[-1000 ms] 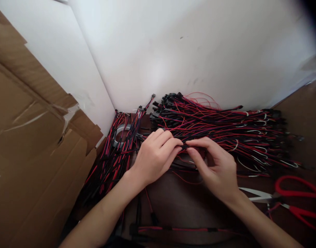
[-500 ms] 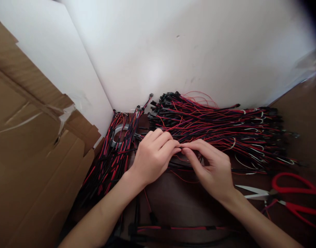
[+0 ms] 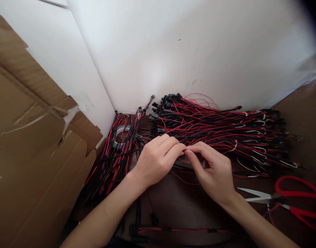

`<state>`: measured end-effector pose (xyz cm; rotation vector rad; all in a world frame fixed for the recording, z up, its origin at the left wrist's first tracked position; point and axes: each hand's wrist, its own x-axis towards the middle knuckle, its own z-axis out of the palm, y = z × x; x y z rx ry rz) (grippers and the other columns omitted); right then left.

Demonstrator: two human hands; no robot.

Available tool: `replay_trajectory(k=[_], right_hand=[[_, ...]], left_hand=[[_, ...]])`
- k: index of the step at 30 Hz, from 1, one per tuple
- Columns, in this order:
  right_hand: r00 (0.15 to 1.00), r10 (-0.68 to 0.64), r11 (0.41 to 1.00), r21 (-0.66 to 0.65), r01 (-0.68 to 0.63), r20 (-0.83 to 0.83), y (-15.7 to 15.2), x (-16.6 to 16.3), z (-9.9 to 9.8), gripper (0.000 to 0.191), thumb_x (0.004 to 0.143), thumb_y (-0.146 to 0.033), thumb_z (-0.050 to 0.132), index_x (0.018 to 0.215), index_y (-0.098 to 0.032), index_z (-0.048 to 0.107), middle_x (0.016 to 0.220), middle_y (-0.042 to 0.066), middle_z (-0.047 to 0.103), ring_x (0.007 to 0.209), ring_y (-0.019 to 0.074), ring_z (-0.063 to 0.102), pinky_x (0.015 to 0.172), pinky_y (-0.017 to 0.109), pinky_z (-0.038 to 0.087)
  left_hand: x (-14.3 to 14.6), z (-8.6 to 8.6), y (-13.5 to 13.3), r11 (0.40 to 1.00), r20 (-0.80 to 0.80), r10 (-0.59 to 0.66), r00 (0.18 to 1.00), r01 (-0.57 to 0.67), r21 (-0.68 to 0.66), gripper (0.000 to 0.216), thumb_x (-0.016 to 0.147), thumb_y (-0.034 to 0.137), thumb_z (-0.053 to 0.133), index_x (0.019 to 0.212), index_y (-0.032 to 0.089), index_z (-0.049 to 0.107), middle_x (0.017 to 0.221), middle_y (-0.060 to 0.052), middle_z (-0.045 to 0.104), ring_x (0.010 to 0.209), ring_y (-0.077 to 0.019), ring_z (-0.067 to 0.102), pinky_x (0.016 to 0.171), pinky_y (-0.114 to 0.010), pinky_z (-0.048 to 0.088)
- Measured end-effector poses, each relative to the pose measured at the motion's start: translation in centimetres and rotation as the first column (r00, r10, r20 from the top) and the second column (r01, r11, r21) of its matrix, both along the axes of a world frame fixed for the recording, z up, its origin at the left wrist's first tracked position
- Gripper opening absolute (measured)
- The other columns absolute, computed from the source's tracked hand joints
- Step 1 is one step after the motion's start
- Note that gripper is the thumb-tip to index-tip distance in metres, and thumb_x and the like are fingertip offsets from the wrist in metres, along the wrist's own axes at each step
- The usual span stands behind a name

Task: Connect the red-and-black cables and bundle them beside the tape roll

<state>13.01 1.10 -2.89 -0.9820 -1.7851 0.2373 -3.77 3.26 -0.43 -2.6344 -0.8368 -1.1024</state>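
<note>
My left hand [image 3: 158,158] and my right hand [image 3: 216,168] meet at the fingertips above the dark brown table. Both pinch a thin wire harness, nearly all hidden by the fingers; what part of it they grip is unclear. Just behind my hands lies a thick pile of red, black and purple wire harnesses [image 3: 212,125] with black connectors. From below my left forearm a red wire runs to a black connector [image 3: 154,219]. Nearer the front edge stretches a single red and black harness [image 3: 189,230] with black bands.
A second bundle of wires [image 3: 116,165] lies on the left, with a grey tape roll [image 3: 115,139] among it. Open red-handled scissors [image 3: 275,197] rest at the right. Cardboard [image 3: 39,155] stands at the left, and a white wall [image 3: 178,65] rises behind.
Both hands stay pinched together, with the fingertips shifted slightly right and closed up nearer each other. The whole view has moved a little; the piles and scissors lie as before.
</note>
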Motion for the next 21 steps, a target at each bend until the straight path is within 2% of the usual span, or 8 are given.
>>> replay_trajectory(k=[2, 6, 10, 15, 18, 21], right_hand=[[1.0, 0.019, 1.0, 0.006, -0.019, -0.005, -0.06, 0.02, -0.05, 0.01, 0.092, -0.013, 0.055, 0.087, -0.019, 0.061, 0.076, 0.001, 0.063, 0.069, 0.0129, 0.059, 0.062, 0.025, 0.046], [0.999, 0.043, 0.999, 0.003, -0.043, -0.014, -0.16, -0.1, -0.04, 0.011, 0.091, -0.011, 0.055, 0.089, -0.019, 0.062, 0.077, 0.002, 0.063, 0.07, 0.013, 0.059, 0.063, 0.025, 0.047], [0.998, 0.06, 0.998, 0.004, -0.06, -0.013, -0.24, -0.27, -0.09, 0.013, 0.091, -0.01, 0.055, 0.087, -0.019, 0.063, 0.077, 0.002, 0.063, 0.07, 0.0129, 0.059, 0.064, 0.025, 0.048], [0.998, 0.066, 0.997, 0.028, -0.066, 0.001, -0.15, -0.29, -0.32, 0.013, 0.091, -0.01, 0.055, 0.087, -0.018, 0.063, 0.078, 0.002, 0.064, 0.072, 0.0133, 0.06, 0.066, 0.026, 0.048], [0.998, 0.062, 0.997, 0.044, -0.063, 0.01, -0.06, -0.28, -0.45, 0.013, 0.091, -0.011, 0.055, 0.088, -0.018, 0.064, 0.078, 0.002, 0.064, 0.072, 0.0134, 0.06, 0.067, 0.026, 0.048], [0.998, 0.056, 0.997, 0.044, -0.056, -0.001, -0.02, -0.2, -0.49, 0.012, 0.091, -0.011, 0.054, 0.09, -0.018, 0.064, 0.078, 0.002, 0.065, 0.071, 0.0127, 0.06, 0.067, 0.025, 0.049]], left_hand=[[-0.05, -0.11, -0.03, 0.999, 0.037, -0.038, 0.999, 0.038, -0.002, 0.019, 0.098, 0.017, 0.047, 0.092, 0.011, 0.063, 0.083, -0.006, 0.067, 0.077, -0.0151, 0.057, 0.07, -0.028, 0.048], [-0.11, -0.12, -0.22, 1.0, 0.062, -0.03, 0.998, 0.029, 0.009, 0.022, 0.098, 0.016, 0.045, 0.088, 0.011, 0.065, 0.078, -0.006, 0.066, 0.072, -0.0146, 0.056, 0.065, -0.027, 0.046], [-0.27, 0.04, -0.37, 1.0, 0.024, 0.011, 1.0, -0.012, 0.026, 0.023, 0.096, 0.014, 0.047, 0.083, 0.012, 0.066, 0.071, -0.004, 0.063, 0.067, -0.0148, 0.052, 0.063, -0.03, 0.041], [-0.51, 0.0, -0.25, 0.998, -0.036, 0.05, 0.998, -0.049, 0.031, 0.024, 0.095, 0.014, 0.047, 0.08, 0.014, 0.065, 0.071, -0.003, 0.063, 0.067, -0.0144, 0.053, 0.07, -0.032, 0.04], [-0.63, -0.07, -0.12, 0.999, -0.025, 0.05, 0.998, -0.05, -0.02, 0.024, 0.097, 0.018, 0.048, 0.082, 0.015, 0.066, 0.071, -0.002, 0.065, 0.067, -0.0137, 0.055, 0.07, -0.03, 0.041], [-0.87, 0.18, -0.16, 0.991, 0.027, 0.033, 0.999, -0.029, -0.132, 0.017, 0.096, 0.024, 0.053, 0.094, 0.015, 0.068, 0.08, -0.003, 0.07, 0.071, -0.014, 0.06, 0.068, -0.028, 0.044]])
